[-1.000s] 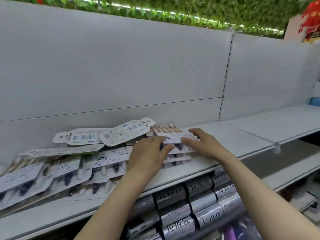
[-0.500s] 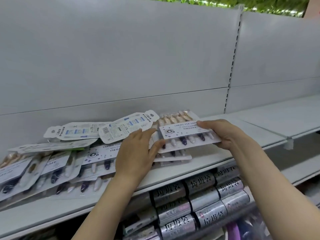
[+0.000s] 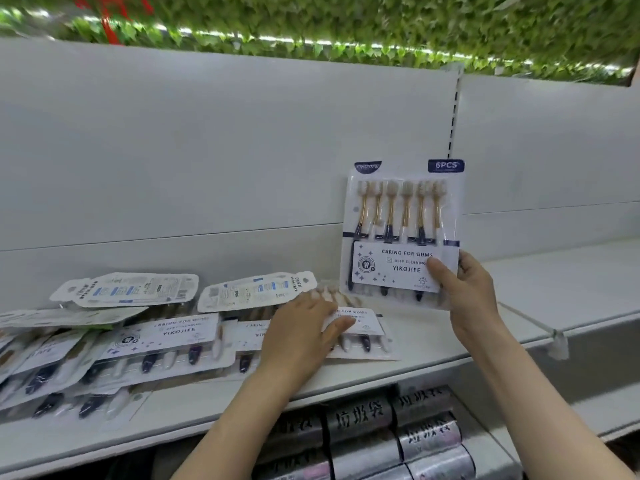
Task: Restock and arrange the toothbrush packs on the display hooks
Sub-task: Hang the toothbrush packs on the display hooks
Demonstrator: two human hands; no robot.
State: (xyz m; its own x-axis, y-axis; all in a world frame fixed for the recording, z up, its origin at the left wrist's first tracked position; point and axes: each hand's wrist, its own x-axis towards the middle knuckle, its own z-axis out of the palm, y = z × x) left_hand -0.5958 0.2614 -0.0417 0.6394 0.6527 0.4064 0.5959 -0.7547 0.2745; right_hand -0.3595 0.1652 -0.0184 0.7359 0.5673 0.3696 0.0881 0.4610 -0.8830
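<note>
Raised upright since the earlier frame: six-brush toothbrush pack (image 3: 401, 233), centre right, pinched at its lower right corner by right hand (image 3: 465, 296), lower edge partly hidden. Left hand (image 3: 304, 332), fingers flat, pressing remaining packs (image 3: 166, 337) on shelf (image 3: 433, 344); leftmost packs cut off, labels blurred.

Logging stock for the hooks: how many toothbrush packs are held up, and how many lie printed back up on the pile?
Held pack, in the right hand: 1
Back-up packs: 2
Total: 3. The face-up packs by the left hand overlap, so they are not counted.
</note>
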